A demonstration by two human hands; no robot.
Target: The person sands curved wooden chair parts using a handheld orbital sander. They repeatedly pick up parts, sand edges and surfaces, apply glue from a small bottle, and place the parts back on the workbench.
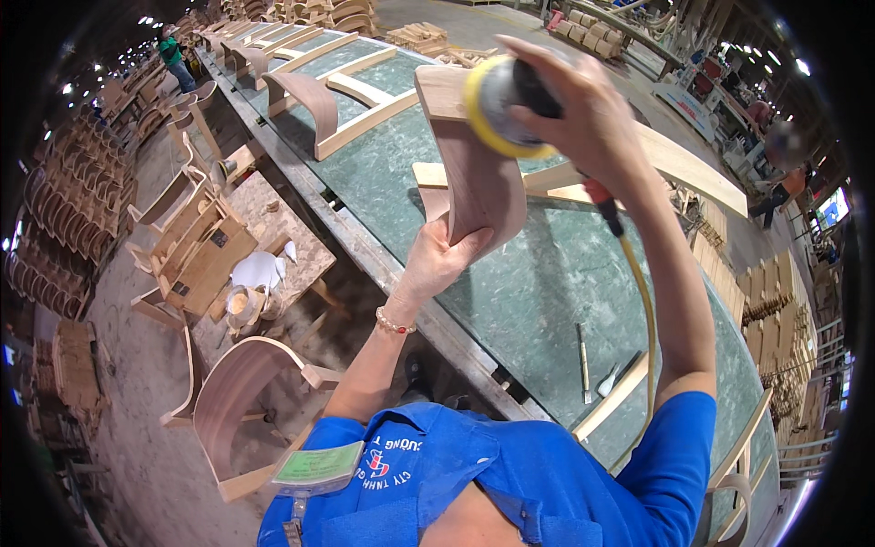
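Observation:
My left hand (437,262) is closed around the lower edge of a curved brown wooden chair back (476,187), holding it up tilted over the green-topped bench (510,319). In my right hand (588,114) is an orbital sander (493,102) with a black top and a yellow rim. Its pad lies against or very close to the upper right part of the chair back; contact itself is hidden. From the sander a yellow hose (645,314) runs down beside my right forearm. Light wooden legs or rails (570,178) show behind the chair back.
On the bench lie a thin hand tool (584,365), a small scraper-like tool (608,378) and a pale wooden strip (612,401). Other chair frames (319,105) line its far end. To the left stand a low table (301,251) and a curved frame (241,392) on the floor.

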